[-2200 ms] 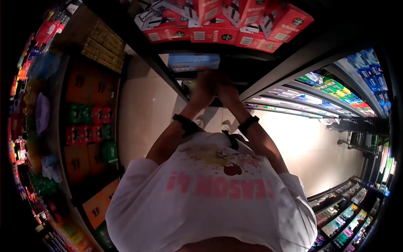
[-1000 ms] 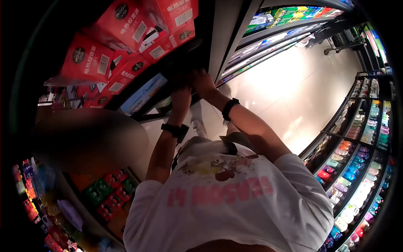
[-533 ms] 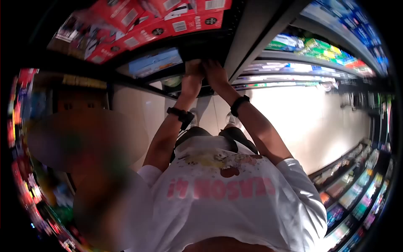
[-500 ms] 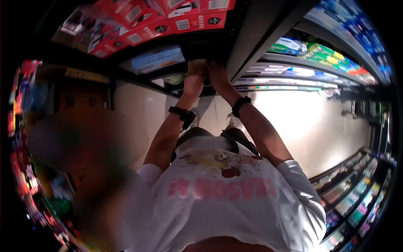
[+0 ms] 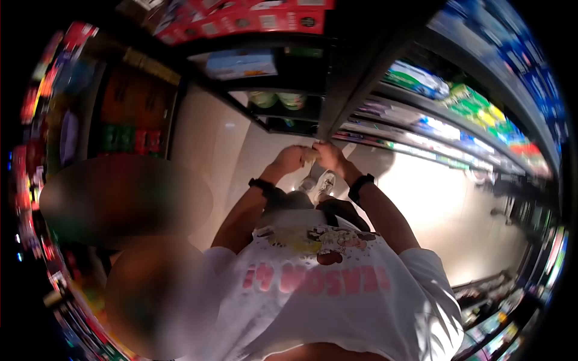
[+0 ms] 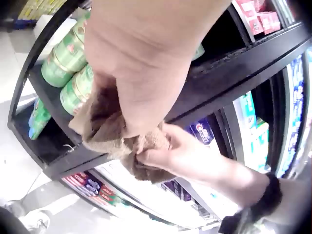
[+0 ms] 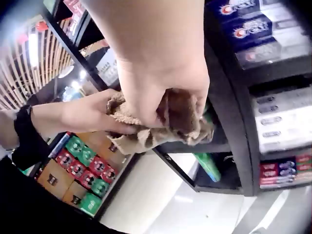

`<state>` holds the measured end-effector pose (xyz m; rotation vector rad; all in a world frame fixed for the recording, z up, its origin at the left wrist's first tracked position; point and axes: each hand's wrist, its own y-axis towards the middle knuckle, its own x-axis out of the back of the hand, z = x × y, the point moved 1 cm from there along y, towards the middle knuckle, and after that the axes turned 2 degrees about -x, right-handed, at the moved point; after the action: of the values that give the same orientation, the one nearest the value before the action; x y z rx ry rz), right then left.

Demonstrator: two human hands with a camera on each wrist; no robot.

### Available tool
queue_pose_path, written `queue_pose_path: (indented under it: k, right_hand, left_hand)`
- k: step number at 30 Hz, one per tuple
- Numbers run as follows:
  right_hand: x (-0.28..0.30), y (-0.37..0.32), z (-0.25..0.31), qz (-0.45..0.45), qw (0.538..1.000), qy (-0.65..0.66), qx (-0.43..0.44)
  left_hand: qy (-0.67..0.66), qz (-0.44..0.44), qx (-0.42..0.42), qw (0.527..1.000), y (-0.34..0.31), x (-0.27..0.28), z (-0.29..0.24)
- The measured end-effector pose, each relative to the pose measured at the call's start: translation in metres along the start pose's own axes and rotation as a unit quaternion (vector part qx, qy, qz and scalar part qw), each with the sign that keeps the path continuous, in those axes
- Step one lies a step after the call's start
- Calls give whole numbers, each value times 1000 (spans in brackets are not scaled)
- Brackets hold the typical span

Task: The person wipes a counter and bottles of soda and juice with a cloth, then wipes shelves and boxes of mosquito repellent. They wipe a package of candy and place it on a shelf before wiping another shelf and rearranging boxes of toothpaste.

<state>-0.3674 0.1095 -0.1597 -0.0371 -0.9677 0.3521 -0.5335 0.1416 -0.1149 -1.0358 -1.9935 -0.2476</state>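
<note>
Clamping brown cloth (image 6: 113, 142) in left hand (image 6: 139, 73) and right hand (image 7: 155, 92), I view green canisters (image 6: 68, 56) on the black shelf (image 6: 51, 96).

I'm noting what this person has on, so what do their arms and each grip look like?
The left arm and right arm are bare below short, loose white sleeves. Each wears a black band with a dark chunky piece attached. The left grip and right grip are ungloved; no marking or cable shows on either.

Both hands (image 5: 288, 161) (image 5: 329, 156) curled, close together, forearms (image 5: 239, 219) angled inward
</note>
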Motion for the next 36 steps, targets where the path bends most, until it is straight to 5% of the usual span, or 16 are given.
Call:
queue_pose_path:
  k: [1, 5, 7, 9, 13, 15, 17, 19, 20, 23, 25, 27, 29, 31, 33, 36]
  right_hand:
    - [-16, -14, -15, -7, 998, 50, 34]
    - [-27, -86, -18, 65, 980, 52, -179]
    - [-20, -129, -30, 55, 970, 96, -216]
    - [-11, -171, -45, 33, 956, 123, -265]
    - [32, -265, -45, -127, 901, 290, -297]
    - [5, -293, -64, -57, 854, 334, -395]
    - [-10, -329, -82, -149, 849, 350, -368]
    - [-21, -359, -105, -121, 807, 380, -435]
    - [-30, -380, -119, -141, 791, 409, -432]
    - [-23, -441, -163, -239, 816, 254, -460]
    - [26, -505, -165, -154, 720, 357, -575]
    - [-11, -559, -221, -318, 773, 248, -490]
    - [5, -602, -242, -428, 765, 252, -409]
    - [24, -625, -267, -426, 747, 336, -384]
    - [58, -633, -281, -424, 669, 414, -449]
    - [62, -625, -340, -482, 707, 324, -403]
  left_hand:
    - [14, 73, -25, 997, -1, -4, -7]
    - [-165, 265, -17, 950, 27, -54, -27]
    - [-130, 349, -69, 925, 42, -71, -63]
    - [-105, 340, -181, 917, 60, -125, -69]
    - [-111, 390, -220, 887, 79, -162, -150]
    - [-77, 460, -255, 847, 80, -158, -189]
    - [-16, 510, -213, 833, 89, -179, -230]
    - [0, 558, -212, 803, 103, -209, -264]
    - [-47, 520, -336, 784, 107, -221, -283]
    - [-46, 464, -471, 749, 130, -294, -347]
    - [-107, 536, -305, 780, 128, -335, -403]
    - [-120, 564, -313, 755, 134, -365, -463]
    - [-67, 345, -548, 759, 146, -405, -494]
    - [-37, 320, -540, 777, 159, -418, -519]
    - [-12, 282, -528, 801, 185, -423, -545]
    - [-105, 291, -458, 833, 231, -422, -561]
